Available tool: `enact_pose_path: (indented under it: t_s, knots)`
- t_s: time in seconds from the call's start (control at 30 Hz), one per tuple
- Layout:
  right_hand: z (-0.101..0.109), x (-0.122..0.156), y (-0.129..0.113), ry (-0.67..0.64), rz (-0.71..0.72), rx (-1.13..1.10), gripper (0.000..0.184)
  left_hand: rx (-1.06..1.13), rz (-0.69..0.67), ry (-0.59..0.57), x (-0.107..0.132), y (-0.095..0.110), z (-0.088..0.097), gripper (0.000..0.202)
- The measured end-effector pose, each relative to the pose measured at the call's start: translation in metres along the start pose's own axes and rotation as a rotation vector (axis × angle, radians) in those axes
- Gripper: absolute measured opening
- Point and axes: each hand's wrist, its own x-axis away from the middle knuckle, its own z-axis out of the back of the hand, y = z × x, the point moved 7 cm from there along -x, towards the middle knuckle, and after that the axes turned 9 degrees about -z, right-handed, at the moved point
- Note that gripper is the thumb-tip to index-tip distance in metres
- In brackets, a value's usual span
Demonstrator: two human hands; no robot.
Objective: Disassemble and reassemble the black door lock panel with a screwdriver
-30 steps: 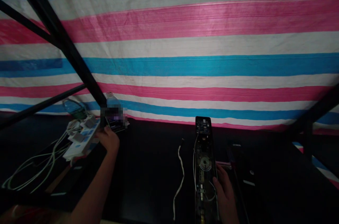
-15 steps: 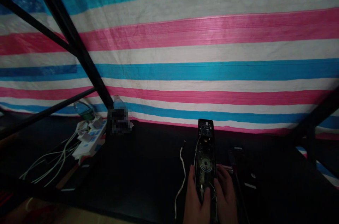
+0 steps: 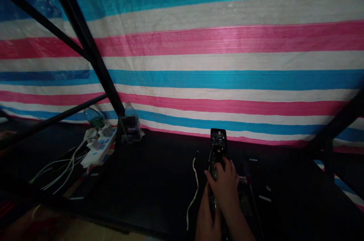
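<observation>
A long, narrow black electronic device (image 3: 218,136) with its inside exposed lies lengthwise before me on the black tabletop (image 3: 159,188). Its circuit board shows at the far end. My left hand (image 3: 207,214) is closed along its near left side, thumb on top. Across its middle reaches my right hand (image 3: 227,186), thumb to the left and fingers bent over the device, covering the round part there. Whether a small piece is under those fingertips is hidden. Left of the device, apart from both hands, lies a loose pale cord (image 3: 196,184).
A red-and-dark thin tool (image 3: 247,172) and dark flat parts (image 3: 265,198) lie to the right. On the left are a white power strip (image 3: 98,153) with cables, a dark phone-like slab (image 3: 87,186) and bottles (image 3: 95,118). Black frame bars (image 3: 99,68) stand before a striped sheet (image 3: 199,60).
My right hand has moved from the device's right side up and left onto its middle. My left hand stays at the near left side. The view has shifted slightly.
</observation>
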Motion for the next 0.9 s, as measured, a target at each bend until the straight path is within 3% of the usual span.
enact_pose_path:
  t_s: [0.13, 0.33, 0.5, 0.73, 0.9]
  knots:
    - [0.002, -0.003, -0.007, 0.042, -0.017, -0.014, 0.012, 0.002, 0.0, -0.027, -0.001, 0.001, 0.003, 0.068]
    - [0.022, -0.014, 0.004, 0.041, -0.05, -0.28, 0.024, -0.015, 0.019, -0.091, -0.005, -0.004, 0.002, 0.065]
    - [0.04, -0.023, 0.002, 0.115, -0.003, -0.273, 0.021, -0.024, 0.01, -0.093, -0.007, -0.01, 0.001, 0.063]
    - [0.011, -0.047, -0.032, -0.06, 0.03, 0.029, 0.021, -0.021, -0.006, -0.079, -0.006, -0.008, 0.0, 0.062]
    - [0.003, -0.057, -0.026, -0.067, -0.039, 0.004, 0.011, -0.038, -0.007, -0.086, -0.006, -0.009, -0.001, 0.061]
